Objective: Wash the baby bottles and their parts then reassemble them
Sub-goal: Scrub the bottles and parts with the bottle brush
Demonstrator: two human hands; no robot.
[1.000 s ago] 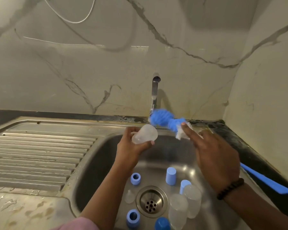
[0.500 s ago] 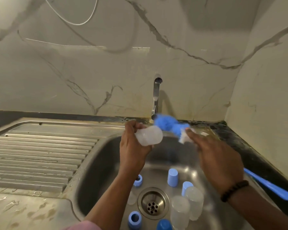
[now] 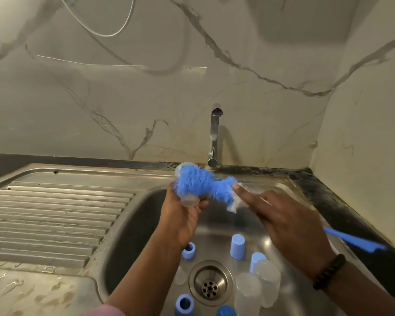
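Head: left hand (image 3: 180, 215) grips bottle (image 3: 188, 200), raised.

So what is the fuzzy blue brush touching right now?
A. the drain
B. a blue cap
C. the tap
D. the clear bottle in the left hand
D: the blue brush head lies against the clear bottle gripped by the left hand, above the sink.

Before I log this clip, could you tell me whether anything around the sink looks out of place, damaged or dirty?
Nothing is spilled or broken. The one oddity is dark, mould-like staining along the counter edge behind the sink, from the tap to the right corner. The bottle parts in the basin look as expected mid-wash.
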